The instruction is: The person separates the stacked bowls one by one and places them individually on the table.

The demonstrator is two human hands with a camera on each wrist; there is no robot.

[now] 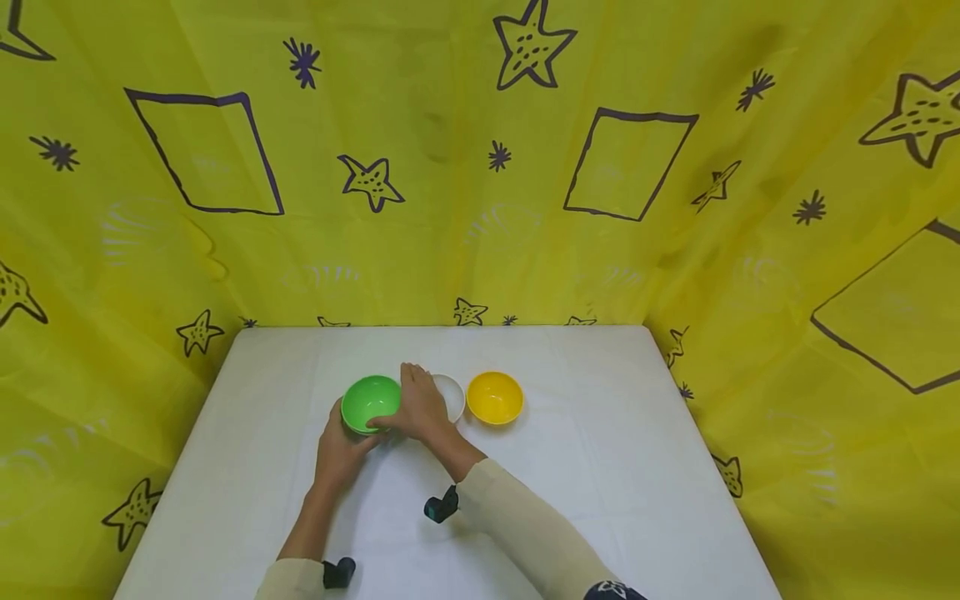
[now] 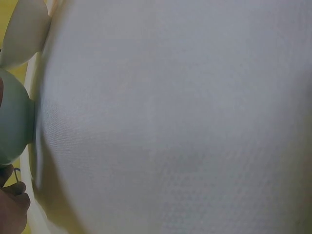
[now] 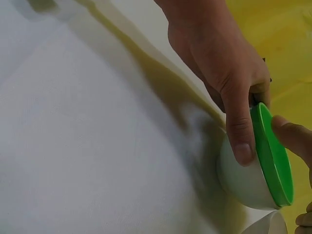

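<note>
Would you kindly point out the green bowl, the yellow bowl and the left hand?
Green bowl [image 1: 370, 397]: head view, inner surface.
Yellow bowl [image 1: 495, 398]: head view, inner surface.
Left hand [image 1: 340, 452]: head view, middle of the hand.

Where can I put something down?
Bare white tablecloth lies right of the round yellow bowl, and left of the left hand. It's crowded where this and the right hand hold a round green bowl nested in a round white bowl, beside another white bowl.

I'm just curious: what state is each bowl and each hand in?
Green bowl: open side up, nested in the outer white bowl
Outer white bowl: gripped by the left hand
Other white bowl: open side up
Yellow bowl: open side up, empty
Left hand: gripping
Right hand: thumb over the green rim
</note>
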